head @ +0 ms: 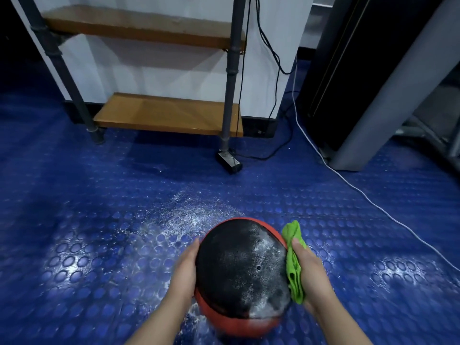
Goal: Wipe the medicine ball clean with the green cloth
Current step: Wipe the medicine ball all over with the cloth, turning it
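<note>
Across the lower two-thirds of the frame spreads a blue rubber floor (74, 195) studded with round discs, wet and glinting at centre, where a spray of whitish droplets (189, 215) fans out above the ball. At upper right a dark machine with a slanted grey upright (388, 95) fills the corner. At upper left to centre a shelf unit (164, 115) of two bare wooden boards on grey metal posts stands against a white wall. At bottom centre sits the medicine ball (239, 272) — black and textured on top, red round its rim and underside, with a pale wet film over its right part; whether it rests on the floor or is lifted just clear cannot be told. Both hands are on it, one on each side. The left hand (184, 267) lies flat against the ball's left side, fingers straight. The right hand (311, 272) grips the bunched green cloth (293, 265) and presses it to the ball's right edge, thumb laid over the fabric. A white cable (373, 202) crosses the floor diagonally at right, and black cables (276, 58) hang down the wall — near them a small black block (229, 162) lies at the shelf's front right post.
</note>
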The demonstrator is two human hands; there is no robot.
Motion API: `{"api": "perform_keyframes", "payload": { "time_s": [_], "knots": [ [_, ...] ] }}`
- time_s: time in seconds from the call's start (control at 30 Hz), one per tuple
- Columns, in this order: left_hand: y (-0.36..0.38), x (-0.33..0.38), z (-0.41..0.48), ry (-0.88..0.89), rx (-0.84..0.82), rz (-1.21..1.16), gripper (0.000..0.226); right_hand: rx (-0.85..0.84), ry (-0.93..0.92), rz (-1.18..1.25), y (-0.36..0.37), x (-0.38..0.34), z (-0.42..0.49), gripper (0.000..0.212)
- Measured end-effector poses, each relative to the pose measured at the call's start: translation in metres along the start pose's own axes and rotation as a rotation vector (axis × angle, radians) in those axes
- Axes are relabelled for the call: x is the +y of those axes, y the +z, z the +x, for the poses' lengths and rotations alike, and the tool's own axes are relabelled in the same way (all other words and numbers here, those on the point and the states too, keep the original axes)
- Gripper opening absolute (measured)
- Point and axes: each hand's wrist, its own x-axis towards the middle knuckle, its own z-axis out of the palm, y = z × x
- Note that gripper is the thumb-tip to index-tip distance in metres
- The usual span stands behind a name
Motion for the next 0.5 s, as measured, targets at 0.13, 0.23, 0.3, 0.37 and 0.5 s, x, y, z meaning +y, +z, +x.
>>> {"api": "perform_keyframes", "payload": {
  "time_s": [0.13, 0.23, 0.3, 0.37, 0.5],
  "knots": [
    [-0.013, 0.011, -0.019, 0.497, 0.212, 0.371, 0.027, 0.011, -0.125, -0.33, 0.032, -0.022, 0.006, 0.029],
    [-0.008, 0.018, -0.033, 0.708, 0.142, 0.583, 0.044, -0.017, -0.249, -0.582, 0.068, -0.037, 0.008, 0.032],
    [-0.007, 0.017, -0.035, 0.7, 0.151, 0.576, 0.045, -0.009, -0.29, -0.733, 0.088, -0.048, 0.009, 0.034],
    [-0.006, 0.019, -0.035, 0.652, 0.195, 0.542, 0.041, 0.021, -0.349, -0.818, 0.098, -0.062, 0.003, 0.035],
    [-0.002, 0.029, -0.026, 0.577, 0.293, 0.535, 0.043, 0.16, -0.55, -0.781, 0.085, -0.086, -0.018, 0.03]
  ]
}}
